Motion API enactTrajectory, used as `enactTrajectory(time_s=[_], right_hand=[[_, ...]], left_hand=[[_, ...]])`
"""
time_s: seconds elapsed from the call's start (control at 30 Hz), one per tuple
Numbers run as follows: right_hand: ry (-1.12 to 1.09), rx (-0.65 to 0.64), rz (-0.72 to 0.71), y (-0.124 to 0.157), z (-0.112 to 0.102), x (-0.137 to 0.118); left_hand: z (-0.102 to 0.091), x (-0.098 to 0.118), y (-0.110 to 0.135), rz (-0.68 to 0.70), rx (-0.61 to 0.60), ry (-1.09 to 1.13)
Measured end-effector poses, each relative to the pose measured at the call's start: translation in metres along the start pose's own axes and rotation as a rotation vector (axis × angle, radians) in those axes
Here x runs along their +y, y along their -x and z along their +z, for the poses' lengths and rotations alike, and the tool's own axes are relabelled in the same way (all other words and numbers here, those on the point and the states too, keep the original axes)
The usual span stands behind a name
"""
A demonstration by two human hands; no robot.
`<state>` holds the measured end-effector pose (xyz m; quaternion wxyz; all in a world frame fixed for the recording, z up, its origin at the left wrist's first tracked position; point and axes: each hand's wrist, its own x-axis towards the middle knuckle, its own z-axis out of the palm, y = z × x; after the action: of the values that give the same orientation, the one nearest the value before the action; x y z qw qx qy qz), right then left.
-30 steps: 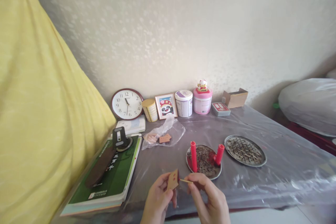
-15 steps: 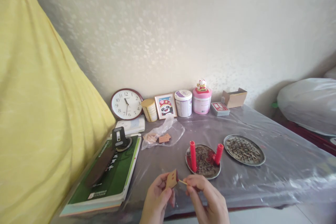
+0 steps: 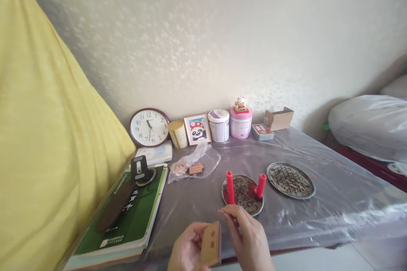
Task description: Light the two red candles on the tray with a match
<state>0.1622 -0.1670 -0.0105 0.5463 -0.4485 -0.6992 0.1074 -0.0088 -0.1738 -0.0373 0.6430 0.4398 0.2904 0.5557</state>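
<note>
The left hand (image 3: 186,246) is closed around a matchbox (image 3: 210,243), thumb along its lower end, its tan face with red marks turned up, at the near edge of the table (image 3: 197,199). The right hand (image 3: 250,237) pinches a match (image 3: 221,211) between thumb and fingertips, the dark head pointing left, above the matchbox and clear of it. The hands are near each other but apart. Just beyond the right hand lies a round tray (image 3: 243,191) bearing two red candles, the taller (image 3: 230,188) at the left and the shorter (image 3: 261,185) at the right. A second tray (image 3: 276,178) with pale sticks (image 3: 296,184) sits to its right. Farther left, a clear bag (image 3: 211,163) holds small boxes (image 3: 196,168), near a green book (image 3: 146,216).
</note>
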Motion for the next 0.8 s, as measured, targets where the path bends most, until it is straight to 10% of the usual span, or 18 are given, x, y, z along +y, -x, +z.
enactTrajectory(time_s=[0.13,0.3,0.8], right_hand=[[-0.069,0.012,0.339,-0.004,0.003,0.002],[-0.168,0.036,0.403,-0.007,0.005,-0.003],[-0.227,0.047,0.273,-0.006,-0.005,-0.014]], left_hand=[[-0.015,0.023,-0.003,0.047,0.170,0.112],[-0.020,0.047,-0.012,0.080,0.445,0.220],[-0.006,0.001,-0.016,-0.026,0.302,0.015]])
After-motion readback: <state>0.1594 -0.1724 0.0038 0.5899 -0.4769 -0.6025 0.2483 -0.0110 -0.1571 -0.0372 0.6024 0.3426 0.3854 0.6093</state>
